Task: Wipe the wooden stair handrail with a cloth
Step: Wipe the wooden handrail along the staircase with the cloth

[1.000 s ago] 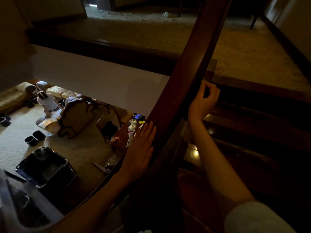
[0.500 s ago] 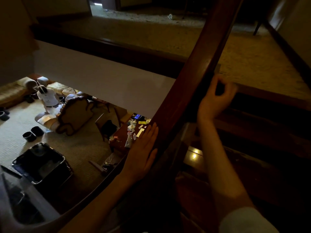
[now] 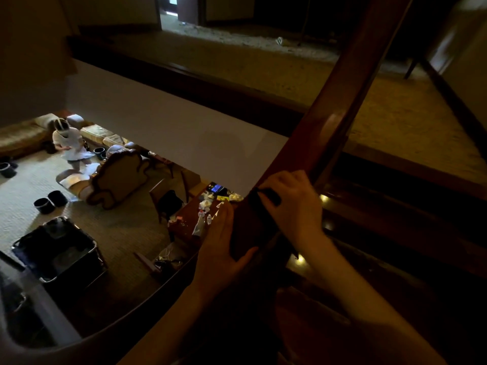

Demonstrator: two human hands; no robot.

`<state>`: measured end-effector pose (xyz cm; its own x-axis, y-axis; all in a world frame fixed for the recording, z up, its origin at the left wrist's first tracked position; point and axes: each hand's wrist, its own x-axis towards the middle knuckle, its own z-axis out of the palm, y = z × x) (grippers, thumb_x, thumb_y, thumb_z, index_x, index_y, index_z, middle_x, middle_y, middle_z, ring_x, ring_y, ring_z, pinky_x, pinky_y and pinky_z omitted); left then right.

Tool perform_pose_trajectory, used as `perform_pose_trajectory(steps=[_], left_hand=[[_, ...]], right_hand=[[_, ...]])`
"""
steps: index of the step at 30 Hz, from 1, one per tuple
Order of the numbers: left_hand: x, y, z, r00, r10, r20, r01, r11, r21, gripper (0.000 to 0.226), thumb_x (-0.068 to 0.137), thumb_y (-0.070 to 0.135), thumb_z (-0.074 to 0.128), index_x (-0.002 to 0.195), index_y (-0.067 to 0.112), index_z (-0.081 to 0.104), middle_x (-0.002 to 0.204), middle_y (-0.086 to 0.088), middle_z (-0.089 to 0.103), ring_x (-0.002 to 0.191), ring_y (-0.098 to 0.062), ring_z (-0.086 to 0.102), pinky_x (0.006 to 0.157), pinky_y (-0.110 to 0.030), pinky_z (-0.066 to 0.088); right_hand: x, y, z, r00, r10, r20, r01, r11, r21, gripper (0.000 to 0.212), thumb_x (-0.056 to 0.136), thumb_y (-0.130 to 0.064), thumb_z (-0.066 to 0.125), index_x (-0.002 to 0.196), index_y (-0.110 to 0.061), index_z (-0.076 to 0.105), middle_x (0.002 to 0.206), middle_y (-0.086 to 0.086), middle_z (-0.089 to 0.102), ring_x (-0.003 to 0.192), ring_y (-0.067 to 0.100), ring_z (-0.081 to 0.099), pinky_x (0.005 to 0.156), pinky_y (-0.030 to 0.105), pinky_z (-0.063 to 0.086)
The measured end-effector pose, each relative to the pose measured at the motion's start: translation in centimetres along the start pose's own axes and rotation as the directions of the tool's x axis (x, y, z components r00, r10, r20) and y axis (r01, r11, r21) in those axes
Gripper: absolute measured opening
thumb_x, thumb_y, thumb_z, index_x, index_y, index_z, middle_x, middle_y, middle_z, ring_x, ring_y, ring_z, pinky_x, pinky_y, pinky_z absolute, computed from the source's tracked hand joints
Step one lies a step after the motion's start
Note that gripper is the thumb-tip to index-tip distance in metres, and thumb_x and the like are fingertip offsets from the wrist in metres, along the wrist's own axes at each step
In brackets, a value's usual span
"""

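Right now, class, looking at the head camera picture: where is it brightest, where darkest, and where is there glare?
Head view: brightest on the lower room's carpet; darkest at bottom right; glare spots on the polished treads, a sheen on the handrail; the dark cloth under the right hand barely shows.

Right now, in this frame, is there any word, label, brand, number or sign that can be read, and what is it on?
No text can be read.
Lit blue screen on the downstairs table: too small to read.
Yellow packet beside it: too small and blurred.
Handrail and dark cloth: no markings visible.
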<state>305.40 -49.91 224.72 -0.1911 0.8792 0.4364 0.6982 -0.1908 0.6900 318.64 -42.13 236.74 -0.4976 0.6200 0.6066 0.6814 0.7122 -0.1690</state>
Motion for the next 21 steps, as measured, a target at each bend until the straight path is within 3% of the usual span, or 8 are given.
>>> perform_pose_trajectory(steps=[2, 4, 6, 9, 11, 13, 17, 21], left_hand=[[0.0, 0.0, -0.1, 1.000, 0.003, -0.007, -0.003, 1.000, 0.008, 0.095, 0.085, 0.062, 0.055, 0.155, 0.016, 0.010, 0.163, 0.006, 0.006, 0.150, -0.012, 0.010, 0.116, -0.047, 0.031], [-0.1, 0.1, -0.1, 1.000, -0.005, -0.007, 0.005, 1.000, 0.002, 0.095, 0.085, 0.063, 0.055, 0.154, 0.017, 0.010, 0.162, 0.005, 0.008, 0.150, -0.012, 0.010, 0.117, -0.046, 0.029], [-0.2, 0.2, 0.0, 1.000, -0.013, -0.016, 0.013, 1.000, -0.004, 0.096, 0.084, 0.066, 0.054, 0.155, 0.017, 0.011, 0.162, 0.003, 0.011, 0.150, -0.013, 0.012, 0.118, -0.043, 0.027], [-0.2, 0.2, 0.0, 0.999, -0.001, -0.047, 0.001, 1.000, -0.006, 0.093, 0.084, 0.067, 0.053, 0.155, 0.024, 0.009, 0.160, 0.015, 0.009, 0.148, -0.006, 0.014, 0.117, -0.025, 0.020], [-0.2, 0.3, -0.1, 0.998, 0.024, -0.061, -0.026, 0.999, -0.036, 0.091, 0.085, 0.062, 0.058, 0.154, 0.031, 0.006, 0.157, 0.027, 0.007, 0.146, 0.002, 0.015, 0.113, -0.011, 0.016], [-0.1, 0.2, 0.0, 0.998, 0.034, -0.050, -0.038, 0.995, -0.087, 0.091, 0.085, 0.055, 0.062, 0.154, 0.032, 0.009, 0.155, 0.029, 0.013, 0.143, 0.004, 0.020, 0.108, -0.004, 0.020], [-0.4, -0.2, 0.1, 1.000, 0.015, -0.026, -0.017, 0.999, -0.051, 0.090, 0.088, 0.055, 0.061, 0.156, 0.021, 0.013, 0.160, 0.008, 0.020, 0.147, -0.008, 0.020, 0.113, -0.014, 0.019], [-0.3, 0.3, 0.1, 1.000, -0.013, -0.026, 0.013, 1.000, -0.024, 0.086, 0.092, 0.054, 0.056, 0.155, 0.012, 0.016, 0.161, 0.000, 0.019, 0.149, -0.014, 0.017, 0.118, -0.032, 0.021]], right_hand=[[3.0, 2.6, -1.7, 0.984, 0.120, -0.133, -0.131, 0.988, -0.076, 0.014, 0.083, -0.015, 0.075, 0.096, -0.012, 0.072, 0.107, 0.010, 0.067, 0.105, 0.034, 0.059, 0.068, 0.035, 0.050], [7.9, 5.3, -2.8, 0.915, 0.272, -0.297, -0.320, 0.939, -0.127, 0.014, 0.089, -0.019, 0.068, 0.102, -0.013, 0.068, 0.117, 0.011, 0.062, 0.117, 0.033, 0.051, 0.078, 0.035, 0.047], [11.4, 5.6, -2.7, 0.879, 0.363, -0.309, -0.426, 0.888, -0.170, 0.022, 0.094, -0.022, 0.061, 0.112, -0.011, 0.064, 0.126, 0.012, 0.057, 0.125, 0.034, 0.045, 0.089, 0.042, 0.048], [9.5, 2.0, 0.2, 0.965, 0.235, -0.119, -0.262, 0.893, -0.365, 0.029, 0.097, -0.027, 0.055, 0.124, -0.015, 0.058, 0.131, 0.011, 0.054, 0.123, 0.032, 0.048, 0.091, 0.041, 0.047], [4.0, -1.4, 2.5, 0.996, 0.076, 0.039, -0.062, 0.958, -0.279, 0.024, 0.093, -0.023, 0.063, 0.115, -0.012, 0.063, 0.119, 0.012, 0.061, 0.107, 0.031, 0.058, 0.072, 0.032, 0.052], [-1.2, -3.4, 3.1, 0.999, -0.016, 0.051, 0.022, 0.993, -0.112, 0.015, 0.081, -0.015, 0.078, 0.093, -0.008, 0.072, 0.098, 0.011, 0.069, 0.084, 0.029, 0.065, 0.053, 0.028, 0.053], [-0.1, 0.0, 0.6, 0.993, 0.053, -0.104, -0.064, 0.993, -0.104, 0.016, 0.075, -0.009, 0.082, 0.087, -0.005, 0.072, 0.093, 0.014, 0.067, 0.084, 0.036, 0.064, 0.049, 0.034, 0.053], [7.8, 4.3, -2.0, 0.904, 0.296, -0.308, -0.360, 0.916, -0.177, 0.018, 0.092, -0.019, 0.064, 0.107, -0.009, 0.066, 0.120, 0.012, 0.060, 0.117, 0.035, 0.050, 0.075, 0.033, 0.044]])
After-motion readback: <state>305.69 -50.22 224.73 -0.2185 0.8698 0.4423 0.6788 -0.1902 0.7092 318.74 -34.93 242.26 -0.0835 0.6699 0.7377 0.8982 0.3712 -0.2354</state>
